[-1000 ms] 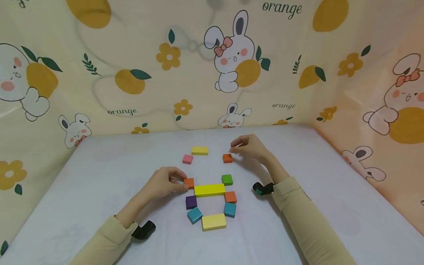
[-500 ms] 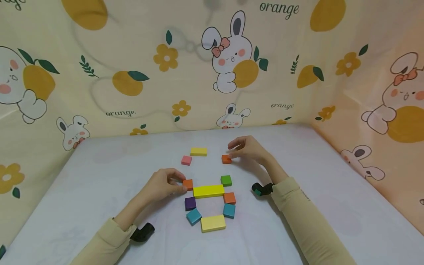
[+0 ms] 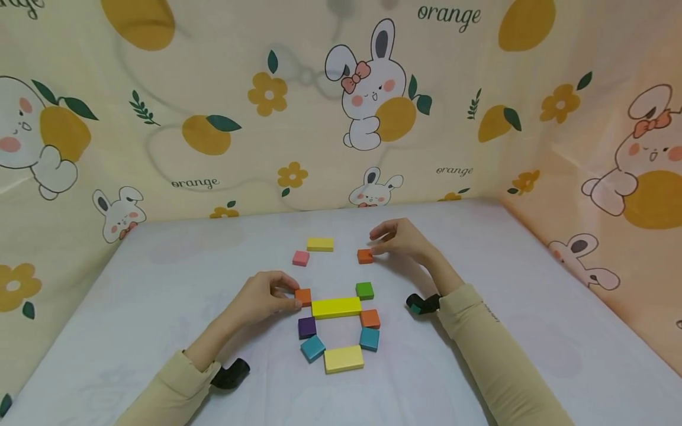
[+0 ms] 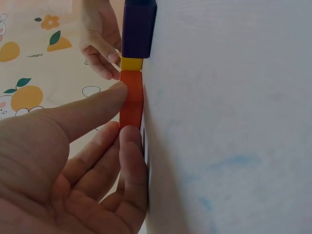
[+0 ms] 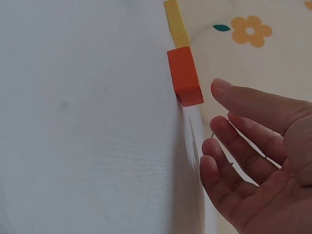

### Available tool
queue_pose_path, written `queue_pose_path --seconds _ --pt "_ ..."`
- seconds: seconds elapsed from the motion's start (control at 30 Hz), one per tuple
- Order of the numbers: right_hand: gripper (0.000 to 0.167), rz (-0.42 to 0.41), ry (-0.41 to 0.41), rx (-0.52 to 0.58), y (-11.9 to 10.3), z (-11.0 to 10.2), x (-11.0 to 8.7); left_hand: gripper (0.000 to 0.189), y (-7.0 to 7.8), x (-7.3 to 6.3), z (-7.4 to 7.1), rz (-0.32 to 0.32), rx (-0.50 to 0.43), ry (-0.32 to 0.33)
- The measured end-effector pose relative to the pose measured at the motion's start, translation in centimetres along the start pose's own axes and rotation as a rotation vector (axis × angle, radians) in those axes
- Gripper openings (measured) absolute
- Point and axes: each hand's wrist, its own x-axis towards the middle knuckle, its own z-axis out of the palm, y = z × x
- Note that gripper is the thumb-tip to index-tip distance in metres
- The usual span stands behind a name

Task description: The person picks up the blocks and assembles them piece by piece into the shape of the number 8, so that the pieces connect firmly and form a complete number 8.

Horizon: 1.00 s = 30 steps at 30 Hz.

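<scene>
In the head view my left hand (image 3: 269, 291) pinches an orange block (image 3: 303, 297) between thumb and fingertips. The left wrist view has the thumb on one side of this orange block (image 4: 131, 100) and fingertips at its other end. It sits at the upper left corner of a long yellow block (image 3: 336, 307). My right hand (image 3: 401, 241) hovers close to a red-orange block (image 3: 364, 256) farther back. Its fingers are loosely bent and hold nothing; the right wrist view has a gap between them and that red-orange block (image 5: 185, 76).
A green block (image 3: 364, 290) stands above the long yellow block's right end. Below are a purple block (image 3: 306, 328), another orange block (image 3: 370, 319), two blue blocks (image 3: 312, 349) and a pale yellow block (image 3: 344, 359). A pink block (image 3: 301, 258) and another yellow block (image 3: 320, 244) lie farther back.
My right hand has come down slightly, its thumb now level with the red-orange block. The left hand keeps its grip on the orange block, and the blocks have not visibly moved.
</scene>
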Motion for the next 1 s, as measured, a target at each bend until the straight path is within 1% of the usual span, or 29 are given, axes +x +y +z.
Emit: queue_pose_path --seconds 0.3,0.53,0.73,0.9,1.0 --pt "0.040 0.010 -0.030 0.023 0.6 0.0 0.0 0.032 0.1 0.0 0.2 -0.021 0.004 -0.005" --pt "0.037 -0.020 -0.054 0.009 0.9 -0.1 0.1 0.032 0.0 0.1 0.3 -0.012 0.019 0.001" --pt "0.039 -0.020 -0.088 -0.013 0.7 0.3 0.2 0.031 -0.1 0.1 0.2 -0.001 0.016 -0.003" --pt "0.039 -0.021 -0.129 -0.019 0.2 0.7 0.3 0.031 -0.3 0.2 0.2 -0.007 0.015 0.001" --pt "0.039 -0.037 -0.139 -0.041 -0.4 0.8 0.1 0.031 -0.3 0.2 0.2 -0.009 0.021 0.007"
